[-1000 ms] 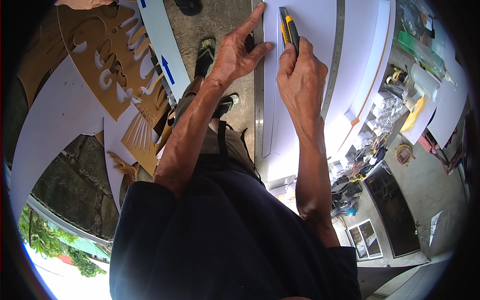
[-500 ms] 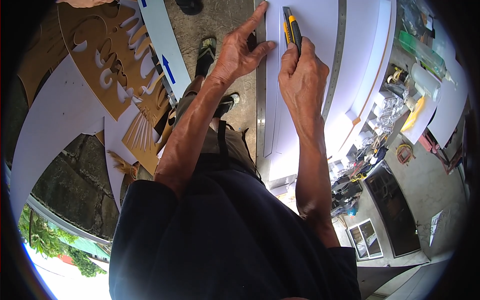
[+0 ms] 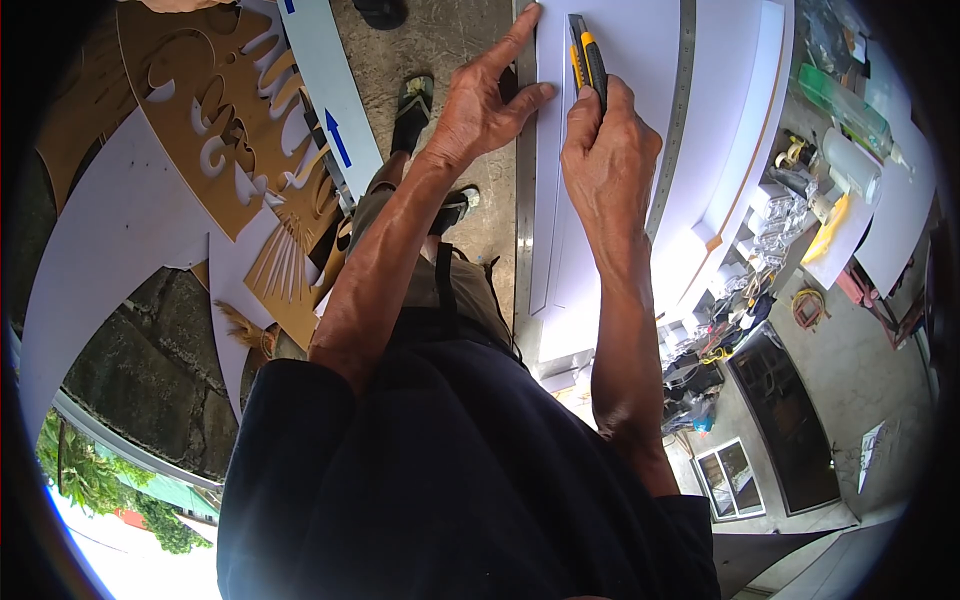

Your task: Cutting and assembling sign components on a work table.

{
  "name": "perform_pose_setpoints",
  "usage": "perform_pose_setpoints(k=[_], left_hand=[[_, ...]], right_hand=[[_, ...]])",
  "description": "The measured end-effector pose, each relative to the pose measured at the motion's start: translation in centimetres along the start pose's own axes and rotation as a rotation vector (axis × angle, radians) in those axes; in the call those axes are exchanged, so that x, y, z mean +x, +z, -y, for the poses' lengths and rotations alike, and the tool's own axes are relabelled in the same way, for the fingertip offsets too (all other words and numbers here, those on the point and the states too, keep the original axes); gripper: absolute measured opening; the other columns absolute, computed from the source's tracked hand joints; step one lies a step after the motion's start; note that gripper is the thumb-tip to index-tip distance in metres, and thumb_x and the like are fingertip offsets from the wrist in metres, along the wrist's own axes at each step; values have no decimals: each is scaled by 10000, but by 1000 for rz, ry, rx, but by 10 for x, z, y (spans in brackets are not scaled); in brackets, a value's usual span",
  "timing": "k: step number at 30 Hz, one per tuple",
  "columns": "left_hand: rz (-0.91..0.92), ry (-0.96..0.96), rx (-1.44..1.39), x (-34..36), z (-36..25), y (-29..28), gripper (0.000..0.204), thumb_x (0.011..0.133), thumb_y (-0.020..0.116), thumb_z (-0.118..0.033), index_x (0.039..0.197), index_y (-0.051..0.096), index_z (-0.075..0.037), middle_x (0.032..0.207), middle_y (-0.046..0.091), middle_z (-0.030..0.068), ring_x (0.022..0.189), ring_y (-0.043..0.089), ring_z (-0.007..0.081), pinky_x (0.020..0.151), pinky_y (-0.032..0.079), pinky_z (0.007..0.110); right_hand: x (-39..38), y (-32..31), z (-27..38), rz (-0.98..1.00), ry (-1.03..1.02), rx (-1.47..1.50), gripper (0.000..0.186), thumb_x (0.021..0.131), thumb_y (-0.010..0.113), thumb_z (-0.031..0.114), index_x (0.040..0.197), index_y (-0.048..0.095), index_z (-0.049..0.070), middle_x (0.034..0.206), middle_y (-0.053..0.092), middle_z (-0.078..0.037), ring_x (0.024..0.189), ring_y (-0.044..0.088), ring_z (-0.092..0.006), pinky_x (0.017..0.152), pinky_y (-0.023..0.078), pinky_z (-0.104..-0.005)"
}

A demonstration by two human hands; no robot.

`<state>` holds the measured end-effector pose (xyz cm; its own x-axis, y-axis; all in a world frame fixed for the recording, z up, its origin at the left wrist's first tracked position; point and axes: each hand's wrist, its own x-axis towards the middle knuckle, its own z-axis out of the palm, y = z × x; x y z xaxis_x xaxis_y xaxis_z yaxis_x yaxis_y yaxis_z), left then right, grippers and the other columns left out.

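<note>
As we bend over a white sheet (image 3: pixel 635 45), our right hand (image 3: pixel 612 145) holds a yellow-and-black utility knife (image 3: pixel 592 62), its fingers wrapped around the handle and the blade pointing away from us — whether the tip touches the surface, we cannot tell. Our left hand (image 3: pixel 482 112) rests at the sheet's left edge, thumb and index finger spread wide. A long metal ruler (image 3: pixel 677 110) lies on the white to the right of the knife, while a metal strip (image 3: pixel 524 205) runs along the left edge. Off to our left — a brown board (image 3: pixel 175 125) with cut-out shapes, beside a pale strip (image 3: pixel 355 155) bearing blue arrows.
</note>
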<state>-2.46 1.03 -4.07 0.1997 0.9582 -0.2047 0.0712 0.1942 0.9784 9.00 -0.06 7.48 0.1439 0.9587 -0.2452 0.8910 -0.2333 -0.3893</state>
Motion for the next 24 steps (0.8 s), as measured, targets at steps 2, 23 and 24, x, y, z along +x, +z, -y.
perform_pose_setpoints(k=[2, 23, 24], left_hand=[[-14, 34, 13, 1, 3, 1, 875, 840, 819, -210, 1580, 356, -255, 1356, 652, 120, 1216, 640, 226, 1073, 512, 412], [14, 68, -71, 3, 13, -2, 845, 871, 788, -123, 1589, 348, -200, 1037, 520, 20, 887, 459, 151, 784, 408, 318], [61, 88, -177, 5, 9, -4, 822, 901, 760, -41, 1600, 340, -152, 700, 402, -79, 576, 263, 65, 506, 288, 225]], right_hand=[[0, 1, 0, 9, 6, 9, 194, 997, 551, 112, 1004, 535, -81, 742, 664, -267, 636, 714, -406, 497, 541, -484], [3, -1, 8, 10, -15, -32, 204, 987, 566, 98, 970, 549, -105, 763, 673, -272, 630, 719, -388, 495, 554, -464], [4, -2, 9, 19, -11, -41, 208, 984, 569, 93, 961, 548, -113, 749, 669, -273, 624, 719, -384, 492, 553, -458]])
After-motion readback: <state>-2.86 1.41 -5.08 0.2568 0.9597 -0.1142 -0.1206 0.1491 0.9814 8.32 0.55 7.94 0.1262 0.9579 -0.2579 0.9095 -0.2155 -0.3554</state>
